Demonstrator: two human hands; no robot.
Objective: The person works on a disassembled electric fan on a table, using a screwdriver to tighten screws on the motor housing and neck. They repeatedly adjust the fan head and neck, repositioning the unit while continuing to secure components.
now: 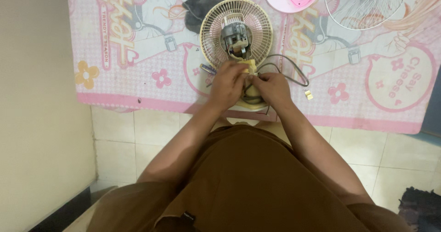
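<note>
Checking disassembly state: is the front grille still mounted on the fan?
No, the motor sits exposed in the rear grille, and a detached white grille lies apart on the mat.

Soft, even indoor light fills the scene, bright enough to read colours without glare. Shadows are faint and short, lying close beneath the forearms. The wide lens bends straight lines near the edges. Focus is slightly soft overall, and fine detail smears.
</note>
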